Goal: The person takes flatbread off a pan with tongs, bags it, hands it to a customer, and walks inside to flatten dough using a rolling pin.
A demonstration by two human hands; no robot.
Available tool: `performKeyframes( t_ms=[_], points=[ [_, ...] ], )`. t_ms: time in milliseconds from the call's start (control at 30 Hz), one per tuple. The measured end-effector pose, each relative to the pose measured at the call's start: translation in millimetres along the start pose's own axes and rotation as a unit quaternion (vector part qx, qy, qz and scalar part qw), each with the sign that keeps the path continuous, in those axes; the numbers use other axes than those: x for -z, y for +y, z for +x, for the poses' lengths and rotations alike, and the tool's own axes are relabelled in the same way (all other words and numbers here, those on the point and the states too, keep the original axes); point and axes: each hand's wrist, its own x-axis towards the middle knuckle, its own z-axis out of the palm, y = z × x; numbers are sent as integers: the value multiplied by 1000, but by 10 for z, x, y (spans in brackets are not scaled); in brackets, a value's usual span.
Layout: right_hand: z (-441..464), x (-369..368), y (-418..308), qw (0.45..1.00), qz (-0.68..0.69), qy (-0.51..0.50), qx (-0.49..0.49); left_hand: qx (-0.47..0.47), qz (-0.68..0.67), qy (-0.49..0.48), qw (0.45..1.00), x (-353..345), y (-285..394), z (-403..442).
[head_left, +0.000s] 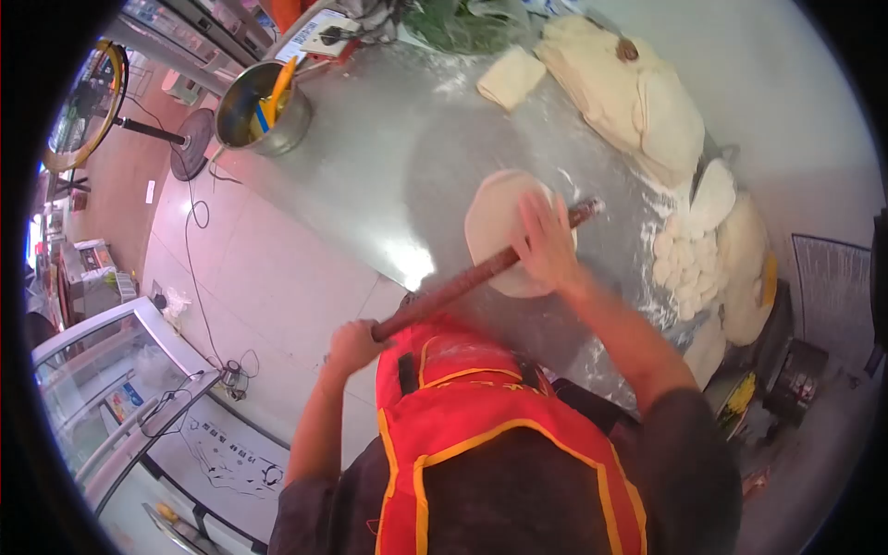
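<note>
A dark wooden rolling pin (453,291) lies slantwise across a flat round sheet of dough (495,217) on the metal worktop. My left hand (354,347) is closed around the pin's near end, in front of the red apron and off the dough. My right hand (548,242) lies over the pin towards its far end, its palm across the wood. The fingers of that hand stretch out flat beyond the pin onto the dough. Part of the sheet is hidden under the hand and the pin.
A large mass of dough (638,102) and a folded dough piece (511,78) lie at the back. Several small dough pieces (686,268) are heaped at the right. A metal pot (294,125) with an orange-handled tool stands at the left edge. Greens (462,23) sit behind.
</note>
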Motion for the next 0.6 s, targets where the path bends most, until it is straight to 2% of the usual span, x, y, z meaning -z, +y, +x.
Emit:
performKeyframes(
  t_ms=[67,167,233,267,400,500,600],
  points=[
    [613,-47,-108,998,23,61,-13,-1,-14,1,1000,-50,-108,107],
    [364,-164,-104,998,38,51,-14,18,24,21,999,-176,77,-56],
    [-99,-32,-84,1000,11,26,-7,4,32,40,999,-474,170,-203],
    [-361,69,-60,1000,-7,13,5,11,17,16,1000,-575,286,-290],
    [-1356,180,21,998,54,17,-18,19,-9,-23,1000,-989,547,-572],
    [-1723,514,-103,991,14,-100,-86,-9,-11,11,1000,-978,624,-593],
    [-1556,508,-87,999,-24,-16,-31,-25,-46,10,999,-835,521,-616]
  ],
)
